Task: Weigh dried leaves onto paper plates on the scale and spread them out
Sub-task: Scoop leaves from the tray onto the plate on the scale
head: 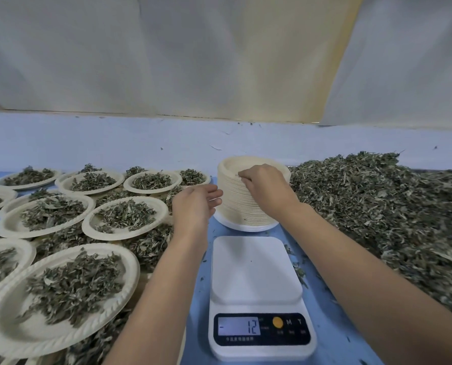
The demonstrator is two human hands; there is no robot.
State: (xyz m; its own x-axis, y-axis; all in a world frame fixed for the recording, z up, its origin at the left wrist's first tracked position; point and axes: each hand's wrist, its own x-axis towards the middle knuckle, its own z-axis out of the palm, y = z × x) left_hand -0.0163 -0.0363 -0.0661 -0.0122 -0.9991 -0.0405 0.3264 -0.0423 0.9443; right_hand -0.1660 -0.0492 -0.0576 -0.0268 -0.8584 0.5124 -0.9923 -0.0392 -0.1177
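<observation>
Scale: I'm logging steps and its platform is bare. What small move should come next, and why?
Probably lift the top plate off the stack and set it on the scale. The right hand pinches its rim, the left hand is open beside the stack, and the scale is bare.

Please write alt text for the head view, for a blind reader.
The right hand pinches the top of a stack of paper plates behind a bare scale; the left hand is open beside the stack. Leaf-filled plates lie to the left, a leaf pile to the right.
</observation>
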